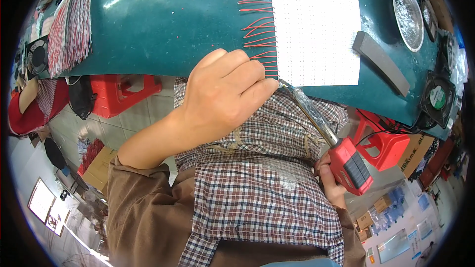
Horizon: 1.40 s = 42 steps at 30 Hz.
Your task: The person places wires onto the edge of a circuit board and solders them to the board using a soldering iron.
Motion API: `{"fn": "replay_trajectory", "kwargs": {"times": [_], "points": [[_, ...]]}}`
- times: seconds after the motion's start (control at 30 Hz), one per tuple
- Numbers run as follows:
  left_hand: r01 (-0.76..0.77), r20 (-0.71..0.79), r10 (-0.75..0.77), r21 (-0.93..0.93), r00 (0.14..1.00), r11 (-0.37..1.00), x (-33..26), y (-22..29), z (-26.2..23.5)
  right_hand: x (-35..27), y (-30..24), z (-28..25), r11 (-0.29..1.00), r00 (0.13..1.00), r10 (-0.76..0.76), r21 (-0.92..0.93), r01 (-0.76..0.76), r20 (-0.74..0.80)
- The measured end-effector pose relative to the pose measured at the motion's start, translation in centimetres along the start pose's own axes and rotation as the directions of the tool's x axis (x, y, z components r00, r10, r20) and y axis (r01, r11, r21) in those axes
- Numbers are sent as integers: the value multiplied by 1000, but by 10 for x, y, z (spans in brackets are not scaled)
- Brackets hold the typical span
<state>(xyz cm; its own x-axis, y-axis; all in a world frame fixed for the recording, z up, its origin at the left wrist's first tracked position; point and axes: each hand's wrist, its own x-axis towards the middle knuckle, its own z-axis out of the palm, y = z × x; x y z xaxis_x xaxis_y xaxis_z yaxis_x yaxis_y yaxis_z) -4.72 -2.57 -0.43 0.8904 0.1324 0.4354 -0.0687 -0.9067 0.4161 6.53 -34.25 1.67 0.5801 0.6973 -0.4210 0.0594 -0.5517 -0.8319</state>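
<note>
Grey bar [381, 64] with one end over white board [316, 34], metal bowl [415, 48] nearby

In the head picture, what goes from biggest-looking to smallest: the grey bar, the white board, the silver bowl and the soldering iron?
1. White board
2. Soldering iron and silver bowl: too alike to rank; the iron is longer, the bowl wider
3. Grey bar

Your white panel [316, 34] lying flat, red wires [260, 36] poking off left edge; your soldering iron [327, 131] slanted, tip by bottom-left corner.
</note>
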Motion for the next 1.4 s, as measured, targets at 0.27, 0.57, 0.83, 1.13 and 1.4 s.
{"fn": "replay_trajectory", "kwargs": {"times": [0.27,0.57,0.83,1.13,1.4], "points": [[-6,-2,6,4,1000,1000,0,0,1,-4,-2,1,998,998,50,35,-48,-43],[-12,-10,12,20,1000,1000,1,0,1,0,-11,1,997,999,36,75,-34,-27],[-7,-27,8,26,1000,1000,1,0,3,1,-22,1,984,998,66,168,-63,-14],[148,11,-148,-95,989,984,2,4,-1,22,-39,14,915,993,-35,395,79,-116],[236,-211,-205,133,956,963,21,-48,-25,36,-30,19,856,942,-179,428,291,-283]]}}
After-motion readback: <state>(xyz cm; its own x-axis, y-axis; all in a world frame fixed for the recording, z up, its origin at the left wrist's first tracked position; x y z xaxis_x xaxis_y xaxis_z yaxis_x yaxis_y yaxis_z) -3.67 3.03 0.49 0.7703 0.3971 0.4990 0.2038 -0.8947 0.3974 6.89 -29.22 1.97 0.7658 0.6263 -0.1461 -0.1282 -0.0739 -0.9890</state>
